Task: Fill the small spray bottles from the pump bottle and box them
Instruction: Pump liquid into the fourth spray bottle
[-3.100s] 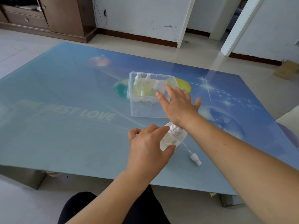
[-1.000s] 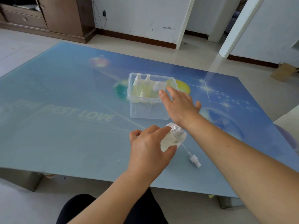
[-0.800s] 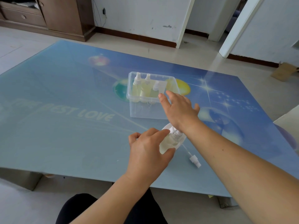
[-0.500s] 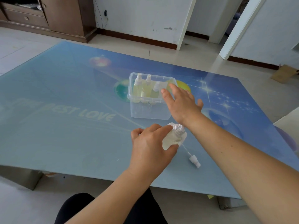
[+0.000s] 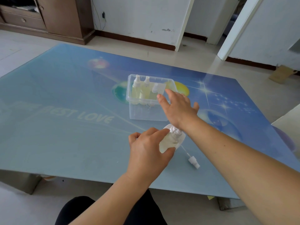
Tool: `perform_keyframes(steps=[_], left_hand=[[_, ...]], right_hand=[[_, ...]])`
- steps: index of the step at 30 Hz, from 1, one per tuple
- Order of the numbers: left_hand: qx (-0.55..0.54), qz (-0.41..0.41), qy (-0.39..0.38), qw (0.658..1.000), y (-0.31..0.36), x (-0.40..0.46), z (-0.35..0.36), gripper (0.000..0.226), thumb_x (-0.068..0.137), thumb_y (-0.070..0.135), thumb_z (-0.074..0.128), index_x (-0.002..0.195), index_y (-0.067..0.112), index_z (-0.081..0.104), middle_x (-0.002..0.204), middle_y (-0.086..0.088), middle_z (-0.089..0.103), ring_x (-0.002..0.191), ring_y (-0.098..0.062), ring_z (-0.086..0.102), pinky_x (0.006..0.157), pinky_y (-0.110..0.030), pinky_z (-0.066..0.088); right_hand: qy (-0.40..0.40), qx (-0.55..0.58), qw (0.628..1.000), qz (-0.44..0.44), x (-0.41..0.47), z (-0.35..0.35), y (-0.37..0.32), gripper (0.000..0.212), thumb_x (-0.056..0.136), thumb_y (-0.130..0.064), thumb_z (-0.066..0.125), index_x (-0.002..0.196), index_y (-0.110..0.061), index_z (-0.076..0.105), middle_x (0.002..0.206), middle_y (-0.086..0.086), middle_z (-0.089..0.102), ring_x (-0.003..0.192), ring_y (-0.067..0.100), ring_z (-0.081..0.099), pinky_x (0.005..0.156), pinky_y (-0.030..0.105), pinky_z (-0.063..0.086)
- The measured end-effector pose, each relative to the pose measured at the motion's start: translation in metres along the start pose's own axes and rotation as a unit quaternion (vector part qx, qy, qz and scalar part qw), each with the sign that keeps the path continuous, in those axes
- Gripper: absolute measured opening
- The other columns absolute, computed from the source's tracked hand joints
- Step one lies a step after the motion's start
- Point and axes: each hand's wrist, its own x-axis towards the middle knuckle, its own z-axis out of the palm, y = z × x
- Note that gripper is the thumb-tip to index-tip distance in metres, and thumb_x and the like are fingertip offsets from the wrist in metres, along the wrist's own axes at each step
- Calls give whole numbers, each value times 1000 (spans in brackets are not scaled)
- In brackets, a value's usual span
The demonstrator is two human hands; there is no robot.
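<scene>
My left hand (image 5: pixel 146 151) grips a clear pump bottle (image 5: pixel 170 140) of pale yellow liquid near the table's front edge. Its white pump head (image 5: pixel 176 131) sits right under the wrist of my right hand (image 5: pixel 178 108). That hand is flat with straight fingers, reaching over the near right corner of a clear plastic box (image 5: pixel 146 112). Three small spray bottles (image 5: pixel 141 90) filled with yellowish liquid stand upright along the box's back wall. A loose white spray cap (image 5: pixel 193 161) with its thin tube lies on the table to the right of the pump bottle.
The low glass table (image 5: pixel 65 127) has a blue printed top; its front edge is just below my hands. A brown wooden cabinet (image 5: pixel 56 17) stands at the back left, and a cardboard piece (image 5: pixel 282 75) lies on the floor at the far right.
My right hand has shifted slightly back and forth over the box's near corner above the pump head. My left hand keeps its grip on the pump bottle in the same place.
</scene>
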Motion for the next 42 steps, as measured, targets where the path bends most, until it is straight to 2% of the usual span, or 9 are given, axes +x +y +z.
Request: perform_keyframes(steps=[3, 14, 22, 26, 31, 38, 42], left_hand=[[-2, 8, 6, 1000, 3, 2, -3, 35, 64, 34, 63, 98, 26, 69, 76, 8, 62, 67, -11, 57, 78, -30, 29], [-1, -12, -12, 1000, -5, -3, 4, 32, 65, 33, 62, 95, 27, 68, 76, 9, 60, 67, -11, 56, 80, -32, 30], [-19, 4, 2, 1000, 4, 3, -1, 36, 66, 36, 60, 100, 26, 68, 79, 8, 61, 71, -11, 57, 82, -31, 29], [-31, -4, -1, 1000, 1, 1, 2, 36, 65, 34, 62, 99, 25, 68, 78, 8, 62, 70, -11, 58, 82, -33, 32], [-36, -18, -8, 999, -4, -2, 6, 34, 64, 34, 63, 96, 25, 68, 77, 9, 62, 69, -10, 58, 82, -34, 33], [-51, -18, -6, 999, -2, -5, 4, 34, 65, 34, 63, 98, 27, 67, 81, 10, 63, 73, -7, 58, 84, -33, 33], [-81, -27, 12, 996, 0, -6, 1, 30, 64, 30, 65, 93, 26, 67, 79, 10, 64, 72, -7, 59, 84, -38, 38]], right_hand=[[1, -3, 1000, -8, 2, -5, -1, 58, 96, -59, 15, 146, -31, 24, 151, -3, 30, 144, 23, 13, 111, 60, 3], [11, -1, 1000, 10, -3, 8, 1, 56, 97, -58, 17, 141, -29, 35, 140, 0, 44, 137, 25, 27, 110, 60, 7], [5, 1, 1000, -8, 4, -6, -2, 56, 97, -58, 17, 143, -30, 28, 147, -2, 35, 143, 23, 14, 111, 60, 4], [15, 4, 1000, -3, 2, -3, 1, 55, 96, -58, 17, 139, -30, 36, 140, -1, 43, 139, 24, 23, 111, 59, 7], [6, -10, 1000, 3, 0, 8, 1, 56, 97, -58, 18, 141, -29, 36, 141, -1, 44, 138, 24, 26, 111, 59, 8], [-12, 37, 999, 16, 8, 2, 2, 58, 95, -62, 16, 140, -32, 36, 144, -3, 42, 137, 26, 27, 110, 59, 11], [-31, 71, 997, 28, 12, 0, 4, 62, 93, -66, 13, 142, -35, 34, 145, -5, 42, 137, 28, 28, 110, 59, 14]])
